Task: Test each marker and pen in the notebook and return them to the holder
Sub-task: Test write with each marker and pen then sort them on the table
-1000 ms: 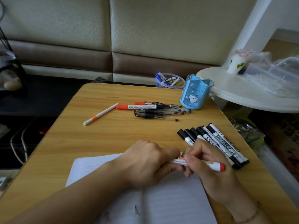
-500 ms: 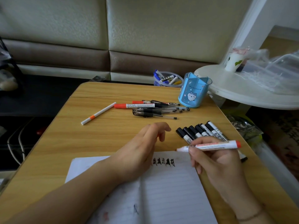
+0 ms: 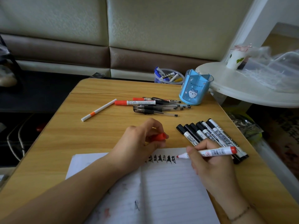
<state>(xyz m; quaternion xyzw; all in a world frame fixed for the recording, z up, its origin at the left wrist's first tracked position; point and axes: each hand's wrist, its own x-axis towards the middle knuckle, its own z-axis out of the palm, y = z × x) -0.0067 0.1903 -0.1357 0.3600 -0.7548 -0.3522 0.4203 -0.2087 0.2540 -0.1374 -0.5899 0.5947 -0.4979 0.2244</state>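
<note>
One uncapped red-tipped white marker (image 3: 210, 153) is pinched in the right hand's (image 3: 213, 167) fingers, tip at the open lined notebook (image 3: 169, 191); left fingers (image 3: 155, 126) curl round its red cap (image 3: 159, 136). Six black-capped markers (image 3: 208, 135) lie just beyond the right fingers, against them.

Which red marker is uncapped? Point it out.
The red marker gripped in the right hand, its bare tip at the notebook. The left hand holds its cap; the capped one lies by the pens.
</note>
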